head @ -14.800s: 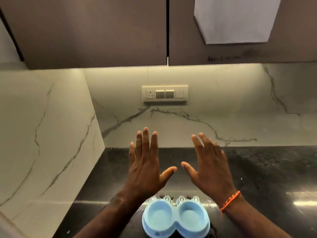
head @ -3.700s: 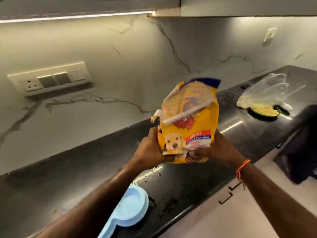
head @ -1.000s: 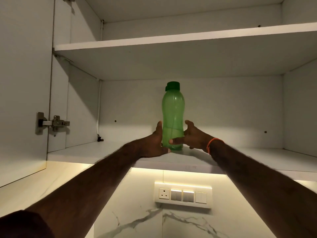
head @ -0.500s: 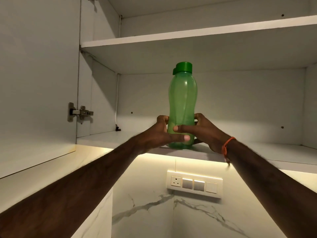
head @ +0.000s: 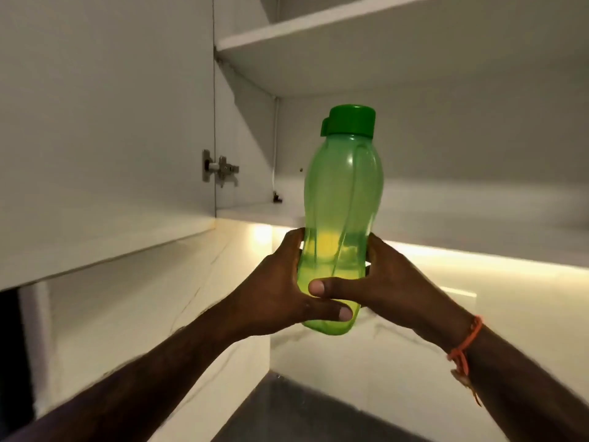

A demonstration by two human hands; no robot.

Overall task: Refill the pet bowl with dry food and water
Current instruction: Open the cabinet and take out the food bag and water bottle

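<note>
A translucent green water bottle with a darker green cap stands upright in the air in front of the open wall cabinet. My left hand grips its lower part from the left, thumb across the front near the base. My right hand grips it from the right, thumb laid across the front just above the left thumb. An orange thread band sits on my right wrist. The pet bowl and the food bag are out of view.
The white cabinet door hangs open on the left, its metal hinge showing. Bare white shelves fill the cabinet behind the bottle. Below are the lit marble backsplash and a strip of dark countertop.
Both hands have lifted the bottle off the lower cabinet shelf and drawn it out toward me and slightly down. It now hangs in front of the shelf edge.
</note>
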